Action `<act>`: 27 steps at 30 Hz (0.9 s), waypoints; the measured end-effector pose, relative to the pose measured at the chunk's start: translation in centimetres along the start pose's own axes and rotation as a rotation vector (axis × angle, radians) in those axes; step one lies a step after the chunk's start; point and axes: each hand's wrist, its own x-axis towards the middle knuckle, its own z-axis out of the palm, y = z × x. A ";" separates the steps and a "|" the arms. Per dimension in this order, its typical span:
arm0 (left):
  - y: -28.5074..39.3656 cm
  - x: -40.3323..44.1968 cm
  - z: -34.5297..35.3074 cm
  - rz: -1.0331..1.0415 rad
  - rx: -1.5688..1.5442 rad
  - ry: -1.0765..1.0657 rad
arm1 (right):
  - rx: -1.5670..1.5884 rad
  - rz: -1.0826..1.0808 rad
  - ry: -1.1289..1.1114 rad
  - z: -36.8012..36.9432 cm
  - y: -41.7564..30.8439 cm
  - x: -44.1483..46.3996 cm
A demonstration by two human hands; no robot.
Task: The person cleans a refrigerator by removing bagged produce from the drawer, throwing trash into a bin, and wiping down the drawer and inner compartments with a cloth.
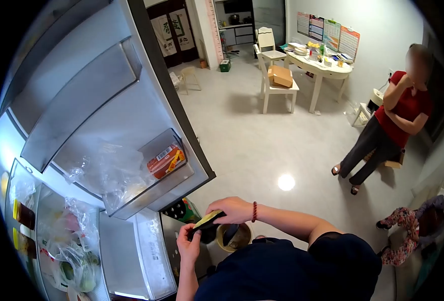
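My right hand point(232, 209), with a red bead bracelet on its wrist, grips one end of a flat yellow and black thing point(207, 219), whose kind I cannot make out. My left hand point(187, 242) pinches its lower end. Just beneath and to the right stands a yellowish bin point(241, 242) with something dark in it. Beside my hands on the left is the open fridge door point(104, 95). Its lower shelf holds clear plastic bags point(114, 168) and a red-orange packet point(165, 159).
Fridge shelves at left hold jars point(23, 213) and bagged food point(69, 256). A person in a red top point(407, 103) stands at right; another person point(422, 223) sits below. White chairs, one bearing a cardboard box point(280, 76), stand by a cluttered table point(332, 74).
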 end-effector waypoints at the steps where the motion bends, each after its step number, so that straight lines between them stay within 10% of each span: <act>1: 0.3 0.1 0.2 0.010 0.001 0.029 | 0.054 0.017 -0.021 -0.4 0.5 -0.1; 4: -4.8 1.8 -0.7 0.268 0.701 0.059 | 0.315 0.060 -0.109 1.9 6.0 -0.3; 5: -5.6 1.9 -0.5 0.113 0.835 -0.043 | -0.245 0.273 -0.313 2.1 6.6 -0.4; 10: -4.7 0.9 -1.9 0.006 0.259 0.038 | 0.478 0.201 -0.191 3.5 8.3 -1.0; 13: -5.8 1.2 -2.9 -0.244 0.863 -0.248 | -0.370 0.126 -0.240 4.4 10.7 -0.5; 22: -1.4 -2.1 -11.5 -0.234 -0.056 0.054 | 0.522 0.462 -0.235 7.7 0.1 7.5; 27: 9.8 -5.3 -18.0 0.002 -0.409 0.410 | 0.809 -0.037 -0.160 9.4 -11.1 13.7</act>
